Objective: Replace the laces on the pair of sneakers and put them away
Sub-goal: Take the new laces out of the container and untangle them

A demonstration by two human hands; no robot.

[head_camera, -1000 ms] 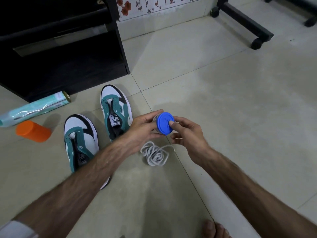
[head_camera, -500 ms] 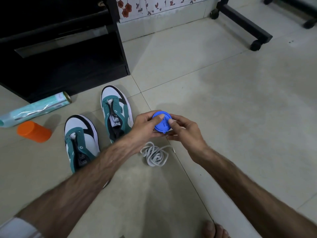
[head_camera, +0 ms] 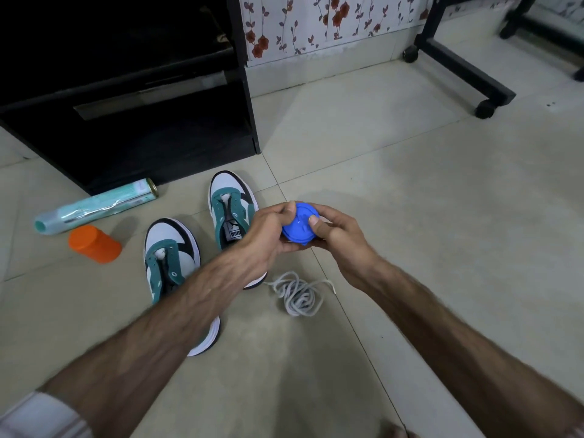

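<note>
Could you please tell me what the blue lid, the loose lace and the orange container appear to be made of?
Blue lid: likely moulded plastic, matte, with raised ridges. Loose lace: probably woven fabric cord, dull whitish grey, limp in a tangle. Orange container: seemingly opaque plastic, smooth with a soft sheen.

1. We're in a home: pale tiled floor [head_camera: 410, 191], flowered wallpaper [head_camera: 316, 23] up at twelve o'clock.
2. Black shelf cabinet [head_camera: 126, 90] at eleven o'clock, a castered furniture leg [head_camera: 458, 64] at one.
3. Sneakers [head_camera: 172, 254] sit on the floor.

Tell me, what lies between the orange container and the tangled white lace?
In the head view, the nearer sneaker lies between the orange container and white lace.
</note>
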